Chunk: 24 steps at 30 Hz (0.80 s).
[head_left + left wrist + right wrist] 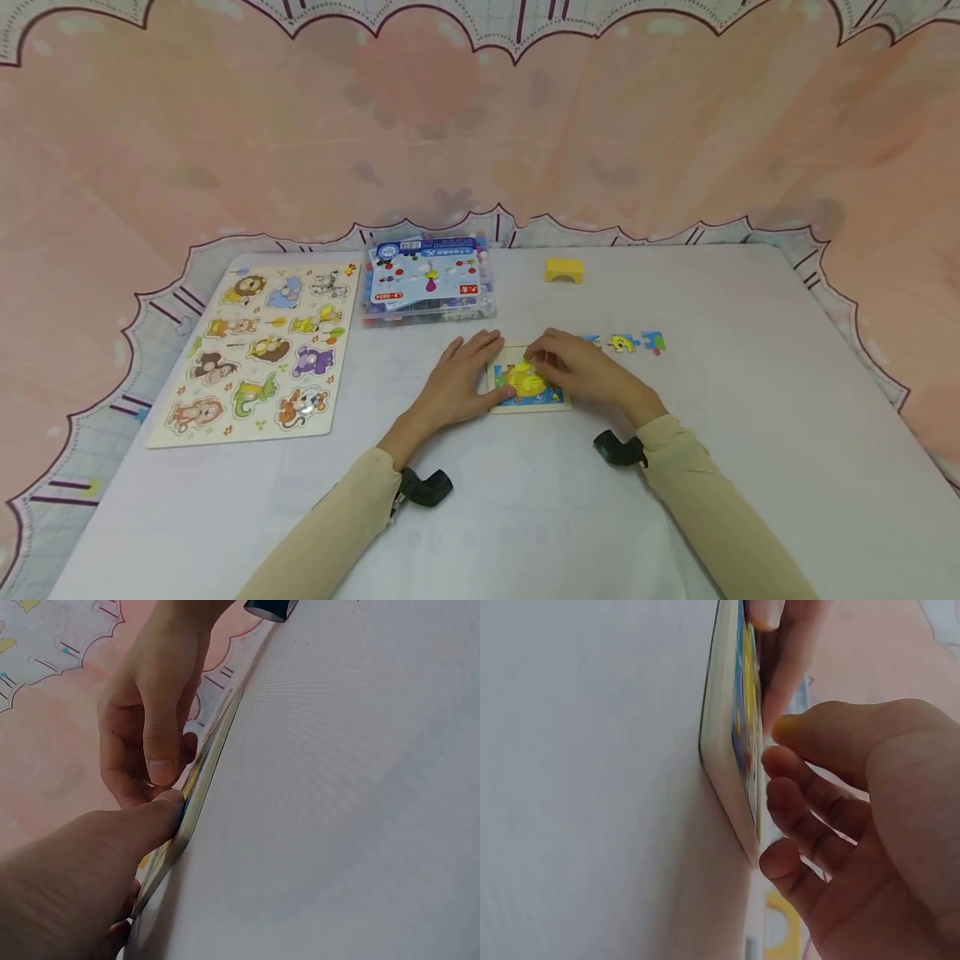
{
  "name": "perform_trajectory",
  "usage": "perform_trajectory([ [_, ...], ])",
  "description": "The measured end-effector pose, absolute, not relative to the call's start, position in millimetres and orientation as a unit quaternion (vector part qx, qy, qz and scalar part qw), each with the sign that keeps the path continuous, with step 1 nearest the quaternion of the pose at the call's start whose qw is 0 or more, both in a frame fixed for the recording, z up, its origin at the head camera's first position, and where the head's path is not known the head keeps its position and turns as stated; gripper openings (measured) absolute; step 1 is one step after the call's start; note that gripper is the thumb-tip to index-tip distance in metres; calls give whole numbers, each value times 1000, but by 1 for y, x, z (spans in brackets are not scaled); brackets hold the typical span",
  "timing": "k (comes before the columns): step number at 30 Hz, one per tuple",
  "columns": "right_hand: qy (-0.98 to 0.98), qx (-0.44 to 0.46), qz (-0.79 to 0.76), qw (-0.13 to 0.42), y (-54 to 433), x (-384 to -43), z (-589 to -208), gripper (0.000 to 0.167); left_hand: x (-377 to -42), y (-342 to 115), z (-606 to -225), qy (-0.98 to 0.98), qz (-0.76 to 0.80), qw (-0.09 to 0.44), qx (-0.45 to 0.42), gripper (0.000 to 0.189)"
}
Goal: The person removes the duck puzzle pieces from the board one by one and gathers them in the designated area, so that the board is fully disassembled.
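Note:
A small jigsaw puzzle (531, 398) with a pale frame and a blue and yellow picture lies before me. My left hand (463, 377) rests at its left side, fingers stretched forward and the thumb on the picture's lower part. From the right, my right hand (576, 367) reaches over the upper part of the puzzle, its fingers bent and their tips close over the yellow area. In the right wrist view the right thumb (832, 735) meets the picture's side of the frame; I cannot tell whether a piece is between thumb and index finger. Loose puzzle pieces (622, 342) lie beyond the right hand.
A large animal peg board (341, 350) lies at the left. A clear plastic box (427, 318) of small coloured parts, with a printed sheet on top, stands at the back. A yellow arch block (564, 269) sits behind the puzzle. A patterned curtain (480, 125) hangs beyond the table.

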State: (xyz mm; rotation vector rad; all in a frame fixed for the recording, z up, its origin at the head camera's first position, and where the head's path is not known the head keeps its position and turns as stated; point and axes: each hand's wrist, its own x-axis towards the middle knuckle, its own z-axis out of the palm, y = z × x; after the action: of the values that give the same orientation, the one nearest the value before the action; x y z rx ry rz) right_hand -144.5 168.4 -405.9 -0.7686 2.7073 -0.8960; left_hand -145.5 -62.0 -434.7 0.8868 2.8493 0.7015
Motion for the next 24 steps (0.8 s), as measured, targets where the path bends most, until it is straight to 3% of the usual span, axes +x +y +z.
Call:
perform_trajectory([
  [14, 908, -277, -294, 109, 152, -142, -414, 31, -147, -63, -434, 926, 233, 33, 297, 77],
  [24, 911, -265, -294, 110, 150, -139, -416, 28, -147, -63, -434, 924, 238, 32, 297, 77],
])
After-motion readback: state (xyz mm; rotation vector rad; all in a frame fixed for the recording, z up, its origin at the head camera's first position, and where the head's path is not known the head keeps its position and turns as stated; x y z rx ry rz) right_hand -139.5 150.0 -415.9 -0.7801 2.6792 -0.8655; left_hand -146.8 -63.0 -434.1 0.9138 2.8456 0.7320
